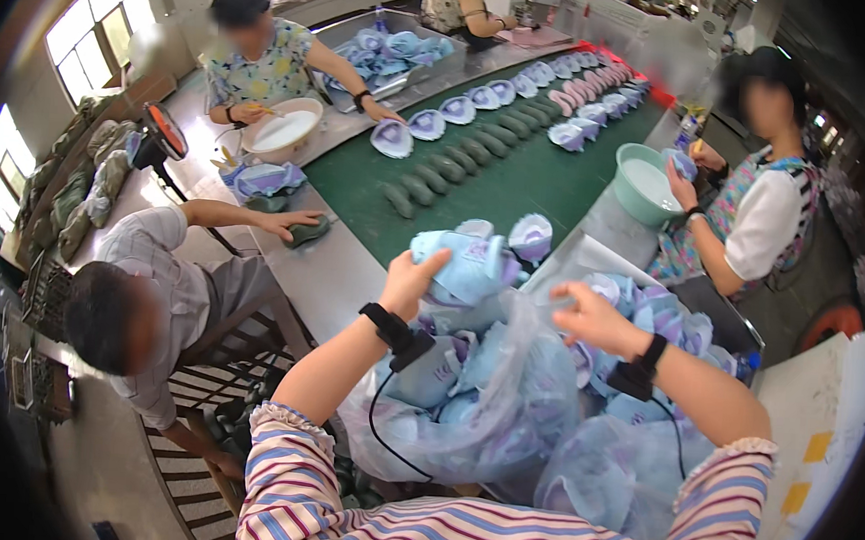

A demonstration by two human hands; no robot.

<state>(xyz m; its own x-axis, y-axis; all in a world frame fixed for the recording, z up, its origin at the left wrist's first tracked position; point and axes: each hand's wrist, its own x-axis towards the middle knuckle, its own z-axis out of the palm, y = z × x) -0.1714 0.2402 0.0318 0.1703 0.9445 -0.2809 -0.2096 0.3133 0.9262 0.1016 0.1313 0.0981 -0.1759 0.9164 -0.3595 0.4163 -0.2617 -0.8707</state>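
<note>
My left hand (415, 281) grips a light blue fabric shoe upper (467, 270) with purple trim, thumb on top, above the near end of the green belt. To its right my right hand (596, 320) is raised with fingers apart and nothing visible in it. It hovers over a heap of blue and purple uppers (650, 316) in a metal tray. Below and between my hands a clear plastic bag (533, 412) bulges with more light blue uppers (427, 377). Another purple-lined upper (530, 238) stands just beyond the held one.
Along the green belt (358, 203) lie rows of dark green shoe lasts (428, 177), pink ones (579, 92) and uppers. A seated co-worker's hand (293, 224) rests on a last at left. Other co-workers sit by a cream basin (283, 130) and a mint basin (642, 188).
</note>
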